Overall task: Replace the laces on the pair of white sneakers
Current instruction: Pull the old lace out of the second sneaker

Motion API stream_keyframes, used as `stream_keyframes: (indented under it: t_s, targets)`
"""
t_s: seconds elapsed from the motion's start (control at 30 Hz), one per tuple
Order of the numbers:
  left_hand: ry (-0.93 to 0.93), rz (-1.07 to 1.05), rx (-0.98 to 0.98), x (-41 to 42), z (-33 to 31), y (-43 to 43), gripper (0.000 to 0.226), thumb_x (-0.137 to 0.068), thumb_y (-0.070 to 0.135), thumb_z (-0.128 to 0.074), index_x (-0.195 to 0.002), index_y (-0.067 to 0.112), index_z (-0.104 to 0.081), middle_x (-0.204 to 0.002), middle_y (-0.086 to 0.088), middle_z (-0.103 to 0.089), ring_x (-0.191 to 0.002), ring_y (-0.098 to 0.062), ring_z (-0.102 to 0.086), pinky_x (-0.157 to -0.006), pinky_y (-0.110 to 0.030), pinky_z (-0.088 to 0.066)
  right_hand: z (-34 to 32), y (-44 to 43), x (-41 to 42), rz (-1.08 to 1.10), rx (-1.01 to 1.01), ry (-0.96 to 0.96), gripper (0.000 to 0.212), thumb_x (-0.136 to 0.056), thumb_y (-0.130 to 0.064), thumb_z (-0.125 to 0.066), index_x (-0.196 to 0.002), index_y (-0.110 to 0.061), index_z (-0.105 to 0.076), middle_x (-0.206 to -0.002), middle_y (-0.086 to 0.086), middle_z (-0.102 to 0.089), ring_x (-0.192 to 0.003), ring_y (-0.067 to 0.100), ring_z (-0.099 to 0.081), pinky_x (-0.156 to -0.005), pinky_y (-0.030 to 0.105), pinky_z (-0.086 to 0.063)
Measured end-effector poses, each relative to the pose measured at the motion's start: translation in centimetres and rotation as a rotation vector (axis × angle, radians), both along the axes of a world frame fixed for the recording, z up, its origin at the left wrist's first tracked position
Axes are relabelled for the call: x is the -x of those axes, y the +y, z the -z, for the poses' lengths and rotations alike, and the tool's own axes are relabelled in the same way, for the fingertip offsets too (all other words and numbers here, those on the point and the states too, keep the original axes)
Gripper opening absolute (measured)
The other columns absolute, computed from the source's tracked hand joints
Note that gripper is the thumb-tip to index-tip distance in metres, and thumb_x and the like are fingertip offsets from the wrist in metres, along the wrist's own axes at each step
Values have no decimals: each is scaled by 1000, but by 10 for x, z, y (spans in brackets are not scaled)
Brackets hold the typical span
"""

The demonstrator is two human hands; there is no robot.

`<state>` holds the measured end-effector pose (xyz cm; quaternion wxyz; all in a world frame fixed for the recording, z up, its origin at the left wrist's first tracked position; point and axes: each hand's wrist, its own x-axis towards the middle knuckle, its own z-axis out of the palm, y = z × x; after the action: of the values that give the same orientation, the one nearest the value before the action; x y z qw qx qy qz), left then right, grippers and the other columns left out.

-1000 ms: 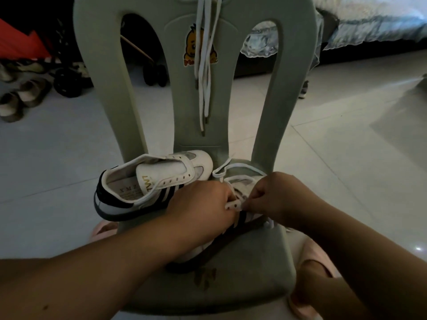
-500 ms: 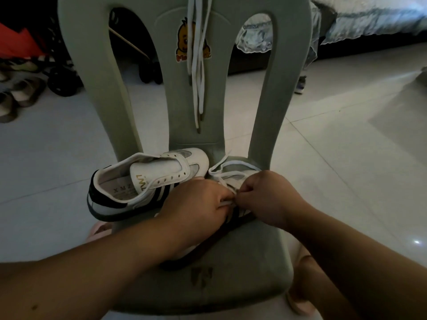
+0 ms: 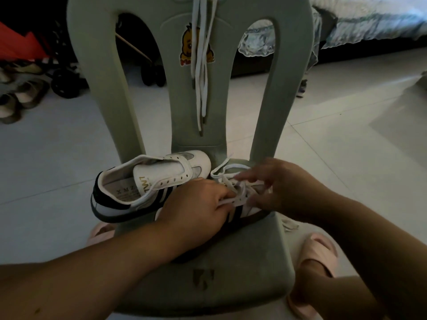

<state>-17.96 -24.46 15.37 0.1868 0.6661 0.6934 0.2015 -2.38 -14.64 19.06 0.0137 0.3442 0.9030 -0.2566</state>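
While left hand (image 3: 196,210) pinches lace (image 3: 233,199) and right hand (image 3: 284,188) splays, sneaker (image 3: 252,208) lies toe-away, angled right.

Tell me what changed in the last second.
The right hand let go of the lace and opened, its blurred fingers spread just above it. The left hand still pinches the lace on the laced sneaker. The bare sneaker, spare laces and chair stayed put.

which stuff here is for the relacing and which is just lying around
For the job: laceless sneaker, sneaker being laced, its lace, spare laces over the chair back.
Just lying about: duck sticker, pink slippers, shoes on the floor, bed.
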Motion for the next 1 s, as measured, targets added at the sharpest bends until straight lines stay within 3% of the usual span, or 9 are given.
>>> stream_keyframes:
  t_s: [0.2, 0.33, 0.4, 0.5, 0.57, 0.67, 0.77, 0.87, 1.0]
  targets:
    - [-57, -31, 5, 2, 1, 0, 26, -89, 34, -59, -113, 33, -68, -105, 14, -67, -86, 3, -51, -71, -10, -36, 20, 5, 0, -111, -234, 83, 17, -88, -29, -64, -101, -25, -74, -91, -9, -64, -80, 2, -52, -68, 6, -31]
    - [-96, -86, 32, 5, -1, 1, 27, -89, 35, -59, -115, 35, -66, -103, 15, -69, -89, 2, -58, -80, -23, -49, 20, 12, 1, 313, -292, 296, 8, -92, -28, -58, -89, -24, -65, -76, -19, -46, -68, -4, -44, -61, 9, -28]
    - [-94, -81, 31, 5, -2, 1, 27, -90, 35, -59, -115, 36, -66, -104, 15, -69, -88, 2, -58, -80, -25, -50, 19, 14, 2, 432, -206, 356, 4, -92, -27, -58, -90, -25, -60, -79, -18, -48, -71, -4, -47, -58, 8, -30]
    - [-97, -82, 7, 4, -4, 1, 25, -90, 34, -60, -113, 32, -68, -105, 12, -69, -90, -4, -60, -81, -30, -51, 15, 7, 2, 241, -3, 330, 26, -88, -23, -63, -106, -38, -52, -97, -27, -46, -87, -6, -49, -68, 7, -38]
    - [-94, -84, -22, 4, -3, 1, 24, -89, 34, -60, -111, 31, -70, -101, 10, -70, -86, -5, -60, -77, -30, -51, 16, 2, 2, 21, -75, 187, 38, -85, -28, -66, -119, -39, -55, -109, -26, -50, -97, -5, -44, -82, 12, -34]
    - [-121, -86, -60, 4, -1, 0, 20, -88, 34, -62, -105, 33, -72, -92, 12, -71, -80, -2, -59, -71, -28, -50, 17, 5, 5, -119, -247, 64, 25, -88, -36, -62, -111, -29, -69, -105, -10, -64, -93, 4, -48, -76, 16, -31]
    - [-138, -110, -58, 4, 1, 1, 19, -87, 35, -62, -104, 33, -72, -90, 14, -71, -78, 0, -59, -69, -23, -48, 17, 5, 6, -119, -295, 12, 24, -93, -42, -50, -101, -28, -68, -96, -14, -57, -92, 3, -48, -86, 21, -30]
    - [-206, -165, -38, 6, 2, 1, 18, -86, 36, -64, -101, 33, -72, -79, 14, -70, -72, 3, -61, -61, -13, -47, 22, 4, 4, 3, -352, 91, 13, -95, -37, -46, -93, -31, -58, -99, -17, -45, -96, -1, -39, -98, 26, -29]
    - [-226, -189, -19, 7, 2, 2, 19, -87, 34, -63, -103, 33, -71, -80, 17, -69, -72, 7, -60, -61, -8, -45, 11, 16, -3, 398, -276, 415, 4, -94, -25, -51, -92, -24, -54, -102, -11, -49, -91, 5, -47, -71, 7, -34]
